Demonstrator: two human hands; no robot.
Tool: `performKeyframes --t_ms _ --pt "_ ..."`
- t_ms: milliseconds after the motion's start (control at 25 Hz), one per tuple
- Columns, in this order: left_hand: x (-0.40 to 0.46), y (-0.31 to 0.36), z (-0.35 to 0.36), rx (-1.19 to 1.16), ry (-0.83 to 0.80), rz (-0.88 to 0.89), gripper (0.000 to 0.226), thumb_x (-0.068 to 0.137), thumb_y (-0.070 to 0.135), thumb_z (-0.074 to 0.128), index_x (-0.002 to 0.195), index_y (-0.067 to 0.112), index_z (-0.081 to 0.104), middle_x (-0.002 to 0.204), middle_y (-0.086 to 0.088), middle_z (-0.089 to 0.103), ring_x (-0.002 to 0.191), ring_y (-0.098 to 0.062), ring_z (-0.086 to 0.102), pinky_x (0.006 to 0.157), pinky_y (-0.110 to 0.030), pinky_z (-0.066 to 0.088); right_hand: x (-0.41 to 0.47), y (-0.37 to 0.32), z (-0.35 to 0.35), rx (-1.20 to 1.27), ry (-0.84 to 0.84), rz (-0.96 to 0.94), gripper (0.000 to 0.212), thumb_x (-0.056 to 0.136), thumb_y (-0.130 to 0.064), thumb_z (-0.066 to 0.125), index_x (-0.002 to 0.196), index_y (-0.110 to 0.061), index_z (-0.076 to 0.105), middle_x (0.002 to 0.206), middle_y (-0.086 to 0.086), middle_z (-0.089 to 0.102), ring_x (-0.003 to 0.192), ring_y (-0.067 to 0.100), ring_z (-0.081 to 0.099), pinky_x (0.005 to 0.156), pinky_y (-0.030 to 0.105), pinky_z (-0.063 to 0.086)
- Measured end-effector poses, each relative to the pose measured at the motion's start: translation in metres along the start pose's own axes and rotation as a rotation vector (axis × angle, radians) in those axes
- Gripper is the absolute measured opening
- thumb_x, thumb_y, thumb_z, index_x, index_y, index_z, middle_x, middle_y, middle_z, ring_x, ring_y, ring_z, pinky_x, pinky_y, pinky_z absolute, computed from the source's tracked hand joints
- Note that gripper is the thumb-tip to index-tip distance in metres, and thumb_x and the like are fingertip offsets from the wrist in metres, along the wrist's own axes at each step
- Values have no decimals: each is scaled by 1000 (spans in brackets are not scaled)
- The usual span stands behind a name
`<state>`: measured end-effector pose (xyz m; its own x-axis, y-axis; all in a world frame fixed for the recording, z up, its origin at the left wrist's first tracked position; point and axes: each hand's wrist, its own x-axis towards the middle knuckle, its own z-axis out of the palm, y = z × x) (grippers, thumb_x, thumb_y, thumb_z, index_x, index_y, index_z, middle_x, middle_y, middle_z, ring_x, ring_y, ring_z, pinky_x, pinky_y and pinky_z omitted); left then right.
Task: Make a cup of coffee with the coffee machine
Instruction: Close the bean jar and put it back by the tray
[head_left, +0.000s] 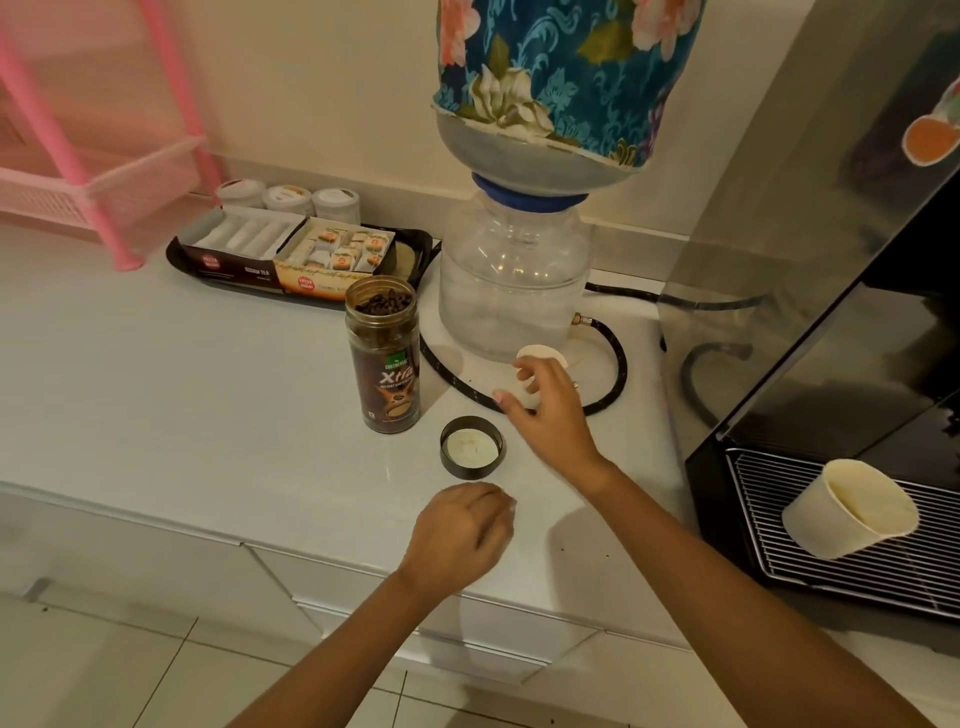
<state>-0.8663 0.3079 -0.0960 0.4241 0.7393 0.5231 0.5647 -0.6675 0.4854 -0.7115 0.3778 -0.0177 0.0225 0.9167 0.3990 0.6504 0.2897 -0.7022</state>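
Pinched between thumb and fingers of the right hand (545, 405) is a small white paper cup (537, 370), held upright and partly hidden by the fingers, low over the white worktop (182, 389). Nearer the viewer, the left hand (460, 535) is curled into a loose fist, knuckles up, resting at the worktop's front edge; whether it holds anything cannot be told.

Between the two hands, just left of the right hand's grip, a round black jar lid (472, 448) lies upside down on the worktop, its pale inner liner facing up. Just beyond the lid and left of the grip stands a tall brown glass jar of instant coffee (385, 358), open at the top, with dark granules showing at its mouth and a brown label on its side.

Well to the right of the grip, a black and silver coffee machine (831, 322) stands on the worktop. A second white paper cup (852, 506) sits on its metal wire drip grille (769, 525), under the machine's front.

Directly beyond the grip is a clear plastic water dispenser base (511, 286), carrying an upturned water bottle wrapped in a blue floral cloth cover (566, 67). A black braided hose (615, 364) loops around the base, passing just behind the held cup.

Farther off to the left of the grip, a black tray (179, 254) holds open boxes of tea sachets (291, 254), with three small white lidded tubs (288, 200) behind them. A pink plastic rack (104, 171) stands at the far left.
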Motion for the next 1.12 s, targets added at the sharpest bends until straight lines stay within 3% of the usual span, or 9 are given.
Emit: performKeyframes --t_ms 80,200,280,400,480,680,880,1000,1120 --pt "3 -3 -22 -42 165 -155 18 88 30 52 86 14 59 82 3 58 73 -15 52 63 -32 44 -7 -5 11 41 -243 99 59 82 -41 69 131 -18 45 122 1 48 112 11 46 98 36 44" --pt "16 -28 -54 -118 470 -406 30 83 38 58 92 13 44 91 2 41 82 -15 42 68 -26 39 -14 -6 28 -85 -518 200 100 70 -56 73 147 -22 20 147 0 28 138 17 25 113 43 28" --pt "31 -54 -71 -78 572 -454 47 78 39 67 103 10 40 102 -2 37 94 -18 40 77 -31 41 -15 -6 40 -160 -594 237 116 63 -57 78 150 -23 9 152 0 18 142 19 17 115 44 22" --pt "58 -84 -94 -171 454 -472 79 72 46 74 128 11 30 127 -10 34 120 -22 35 99 -31 35 -15 -6 55 -205 -541 292 112 63 -45 82 148 -17 15 144 3 25 138 21 23 113 37 25" --pt "74 -96 -109 -354 298 -473 94 67 51 77 138 23 21 139 -3 29 130 -15 30 104 -24 30 -10 -11 63 -118 -398 323 101 61 -39 84 141 -16 27 134 3 33 131 23 36 107 33 34" --pt "99 -110 -131 -707 90 -375 103 64 36 85 130 57 10 139 13 37 128 -6 41 103 -23 38 35 -68 35 116 4 350 92 61 -17 87 131 -18 28 124 0 40 112 16 48 90 19 38" --pt "109 -120 -138 -673 14 -351 92 66 29 84 131 45 22 130 13 47 121 -5 47 101 -27 43 90 -142 -19 -230 -194 214 89 60 -32 86 121 -37 22 123 -4 38 114 15 44 93 28 45" --pt "111 -123 -137 -678 -17 -358 87 65 33 84 130 44 28 130 13 50 120 -7 48 101 -32 44 109 -179 -16 -427 -384 111 84 62 -32 83 120 -31 22 115 2 43 102 18 51 81 33 54" --pt "111 -126 -136 -694 -44 -373 87 64 39 82 133 43 29 130 12 50 120 -7 49 101 -34 44 127 -201 -5 -523 -549 68 82 65 -24 83 116 -31 19 110 5 45 87 15 55 69 26 52"
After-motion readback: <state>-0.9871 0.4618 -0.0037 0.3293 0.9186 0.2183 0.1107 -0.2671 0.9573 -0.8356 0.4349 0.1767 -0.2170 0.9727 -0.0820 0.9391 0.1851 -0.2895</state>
